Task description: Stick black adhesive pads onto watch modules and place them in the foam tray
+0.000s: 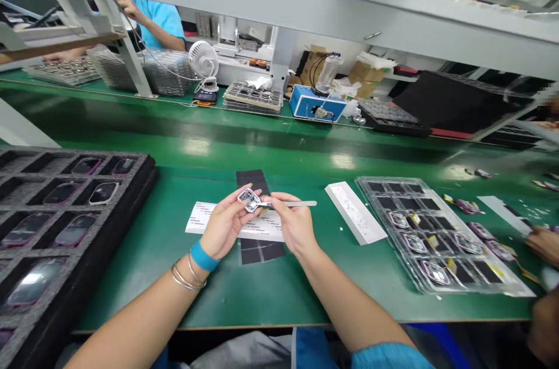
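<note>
My left hand (227, 223) pinches a small silver square part (248, 200) between thumb and fingertips above the green bench. My right hand (293, 222) grips metal tweezers (290, 203), whose tip touches that part. Under my hands lie a white label sheet (198, 217) and a strip of black square pads (252, 180). A blue band and thin bangles sit on my left wrist.
A black foam tray (65, 223) with several devices fills the left. A clear plastic tray (432, 235) of small parts and a white strip (354, 212) lie to the right. Another person's hand (544, 244) works at the far right. A green conveyor (262, 142) runs behind.
</note>
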Demonstrator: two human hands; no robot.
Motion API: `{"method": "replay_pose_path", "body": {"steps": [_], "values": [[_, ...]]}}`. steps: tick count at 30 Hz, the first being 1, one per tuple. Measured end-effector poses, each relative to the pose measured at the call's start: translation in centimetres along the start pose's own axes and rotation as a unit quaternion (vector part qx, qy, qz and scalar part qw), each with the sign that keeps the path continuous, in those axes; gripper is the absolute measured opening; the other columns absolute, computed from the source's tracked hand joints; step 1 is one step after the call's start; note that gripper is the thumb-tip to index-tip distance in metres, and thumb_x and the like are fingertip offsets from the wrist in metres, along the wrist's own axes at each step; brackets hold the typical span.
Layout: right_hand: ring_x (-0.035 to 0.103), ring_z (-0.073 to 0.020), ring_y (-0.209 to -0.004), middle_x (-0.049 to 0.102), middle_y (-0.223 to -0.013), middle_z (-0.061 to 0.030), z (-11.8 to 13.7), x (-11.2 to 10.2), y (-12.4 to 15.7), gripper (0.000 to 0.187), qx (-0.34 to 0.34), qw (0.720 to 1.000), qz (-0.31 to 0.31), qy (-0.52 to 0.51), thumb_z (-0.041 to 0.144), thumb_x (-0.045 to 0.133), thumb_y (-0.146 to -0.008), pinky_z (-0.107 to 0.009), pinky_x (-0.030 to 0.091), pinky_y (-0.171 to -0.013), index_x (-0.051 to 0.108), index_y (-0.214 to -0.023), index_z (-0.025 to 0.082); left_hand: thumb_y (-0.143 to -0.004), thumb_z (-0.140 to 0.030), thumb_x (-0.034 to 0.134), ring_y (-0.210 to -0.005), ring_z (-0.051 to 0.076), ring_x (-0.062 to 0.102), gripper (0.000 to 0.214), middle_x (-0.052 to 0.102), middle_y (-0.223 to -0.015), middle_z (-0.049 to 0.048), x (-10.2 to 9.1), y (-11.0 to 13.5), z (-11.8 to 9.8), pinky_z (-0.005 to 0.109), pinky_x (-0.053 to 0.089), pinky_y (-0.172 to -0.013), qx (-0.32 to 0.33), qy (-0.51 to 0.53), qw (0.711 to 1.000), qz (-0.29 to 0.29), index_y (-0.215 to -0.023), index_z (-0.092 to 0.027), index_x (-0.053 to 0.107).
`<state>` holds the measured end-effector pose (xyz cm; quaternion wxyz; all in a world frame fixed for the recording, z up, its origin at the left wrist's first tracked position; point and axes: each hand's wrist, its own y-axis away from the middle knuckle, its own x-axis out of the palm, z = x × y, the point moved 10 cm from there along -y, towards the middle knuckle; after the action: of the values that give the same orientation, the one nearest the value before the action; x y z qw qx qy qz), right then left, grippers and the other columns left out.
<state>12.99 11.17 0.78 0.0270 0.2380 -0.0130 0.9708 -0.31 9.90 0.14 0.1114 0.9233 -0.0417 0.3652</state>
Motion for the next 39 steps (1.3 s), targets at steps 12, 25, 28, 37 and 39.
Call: {"method": "replay_pose_path", "body": {"steps": [12, 25, 28, 37, 39], "values": [[0.069, -0.0197, -0.080, 0.073, -0.078, -0.0043, 0.1, 0.2, -0.1, 0.022, -0.006, 1.000, 0.015, 0.017, 0.026, 0.080, -0.062, -0.035, 0.051, -0.082, 0.068, -0.078, 0.018, -0.077, -0.014, 0.062, -0.107, 0.025, 0.061, 0.042, 0.064, -0.117, 0.0144, -0.1, -0.1, -0.1, 0.041, 0.046, -0.098, 0.010, -0.006, 1.000, -0.002, -0.119, -0.013, 0.057], [0.067, -0.0189, -0.074, 0.072, -0.077, -0.0036, 0.5, 0.8, -0.2, 0.018, -0.034, 0.996, 0.029, 0.077, 0.028, 0.078, -0.061, -0.033, 0.052, -0.075, 0.070, -0.073, 0.017, -0.066, -0.015, 0.074, -0.101, 0.020, 0.064, 0.062, 0.065, -0.115, 0.0118, -0.8, 0.1, -0.4, 0.023, 0.055, -0.082, 0.040, -0.090, 0.994, -0.038, -0.125, -0.017, 0.054], [0.067, -0.0193, -0.077, 0.071, -0.079, -0.0039, 1.2, 1.5, -0.2, 0.019, -0.042, 0.990, 0.085, 0.108, 0.031, 0.076, -0.063, -0.034, 0.052, -0.077, 0.069, -0.074, 0.017, -0.064, -0.015, 0.076, -0.097, 0.020, 0.065, 0.064, 0.067, -0.112, 0.0111, -1.0, -0.3, -0.3, 0.021, 0.056, -0.078, 0.030, -0.100, 0.994, -0.046, -0.124, -0.019, 0.055], [0.058, -0.0119, -0.060, 0.056, -0.059, 0.0035, 4.0, 0.8, -0.4, 0.023, -0.091, 0.987, 0.074, 0.108, 0.037, 0.055, -0.081, -0.029, 0.049, -0.068, 0.066, -0.091, 0.019, -0.067, -0.015, 0.073, -0.079, 0.015, 0.069, 0.060, 0.071, -0.101, 0.0070, -1.6, -0.5, 0.7, 0.018, 0.056, -0.071, -0.026, -0.201, 0.978, -0.048, -0.124, -0.022, 0.056], [0.053, -0.0093, -0.058, 0.054, -0.064, 0.0036, 2.8, 0.8, -0.5, 0.021, -0.073, 0.974, 0.065, 0.203, 0.037, 0.061, -0.077, -0.023, 0.045, -0.062, 0.068, -0.087, 0.020, -0.068, -0.017, 0.072, -0.073, 0.014, 0.068, 0.062, 0.072, -0.094, 0.0055, -1.9, -0.6, 1.2, 0.019, 0.057, -0.069, -0.041, -0.227, 0.972, -0.045, -0.127, -0.022, 0.053]]}}
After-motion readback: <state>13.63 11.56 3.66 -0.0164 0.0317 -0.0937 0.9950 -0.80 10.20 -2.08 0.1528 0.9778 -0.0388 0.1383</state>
